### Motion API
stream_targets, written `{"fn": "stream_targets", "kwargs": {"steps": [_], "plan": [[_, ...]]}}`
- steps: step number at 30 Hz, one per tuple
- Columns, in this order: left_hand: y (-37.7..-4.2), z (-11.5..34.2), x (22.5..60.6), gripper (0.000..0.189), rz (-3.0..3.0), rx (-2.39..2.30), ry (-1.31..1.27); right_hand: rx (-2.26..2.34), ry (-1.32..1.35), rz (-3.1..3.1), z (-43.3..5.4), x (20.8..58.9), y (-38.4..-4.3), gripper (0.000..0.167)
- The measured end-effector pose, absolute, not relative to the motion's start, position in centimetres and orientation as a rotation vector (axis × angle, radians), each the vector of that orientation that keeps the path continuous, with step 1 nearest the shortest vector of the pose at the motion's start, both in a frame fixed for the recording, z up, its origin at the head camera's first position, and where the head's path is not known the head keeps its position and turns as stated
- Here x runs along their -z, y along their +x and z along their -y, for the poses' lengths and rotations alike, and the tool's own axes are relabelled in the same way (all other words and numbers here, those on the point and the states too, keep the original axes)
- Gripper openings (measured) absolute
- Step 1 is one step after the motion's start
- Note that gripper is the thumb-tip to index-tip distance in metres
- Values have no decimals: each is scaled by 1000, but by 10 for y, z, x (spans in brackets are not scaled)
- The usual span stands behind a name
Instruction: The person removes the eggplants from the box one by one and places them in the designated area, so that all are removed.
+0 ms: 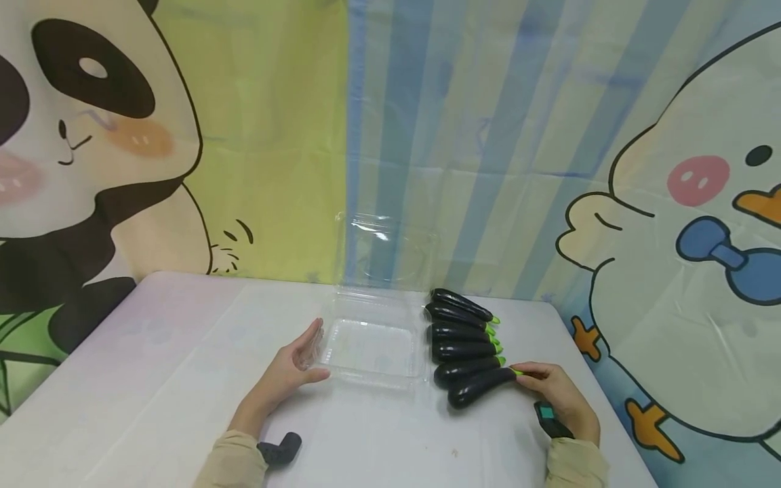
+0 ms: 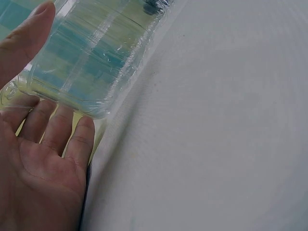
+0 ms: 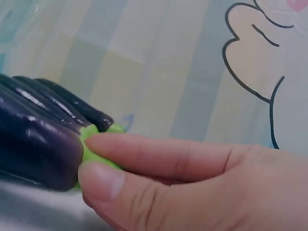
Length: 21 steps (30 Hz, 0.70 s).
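Observation:
My right hand [image 1: 558, 393] pinches the green stem end of the nearest eggplant [image 1: 476, 390] between thumb and fingers. That green cap [image 3: 94, 156] shows close up in the right wrist view, partly covered by the fingertips. Several more glossy dark eggplants [image 1: 460, 351] lie behind it in a row, stems to the right. Left of the row stands a clear plastic clamshell box [image 1: 372, 373], its lid [image 1: 387, 254] raised at the back. My left hand [image 1: 287, 376] rests against the box's left side, fingers extended along the wall [image 2: 89, 72] and thumb by the near corner.
The white table [image 1: 158, 379] ends at a cloth backdrop [image 1: 293, 169] with cartoon animals, just behind the lid and the eggplants. A dark wrist-camera piece [image 1: 282, 449] sits by the left wrist, another dark device [image 1: 552, 420] by the right.

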<state>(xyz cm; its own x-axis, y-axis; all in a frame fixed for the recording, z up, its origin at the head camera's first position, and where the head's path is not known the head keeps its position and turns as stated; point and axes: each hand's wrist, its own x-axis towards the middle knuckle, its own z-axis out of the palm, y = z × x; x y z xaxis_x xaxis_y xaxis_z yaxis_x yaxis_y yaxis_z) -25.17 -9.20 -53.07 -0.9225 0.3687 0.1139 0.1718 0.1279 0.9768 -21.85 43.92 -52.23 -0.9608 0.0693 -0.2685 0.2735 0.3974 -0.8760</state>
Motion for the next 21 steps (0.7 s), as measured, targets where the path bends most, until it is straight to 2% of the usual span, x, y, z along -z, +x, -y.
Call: {"fn": "stream_targets", "kwargs": {"steps": [10, 17, 21], "plan": [[-252, 93, 531, 98, -2224, -1910, 547, 1635, 266, -2405, -428, 518, -222, 36], [-252, 94, 531, 99, -2239, -1903, 533, 1215, 102, -2754, -420, 512, -223, 24], [-253, 92, 532, 99, -2242, -1895, 530, 1148, 147, -2791, -417, 511, -222, 18]]}}
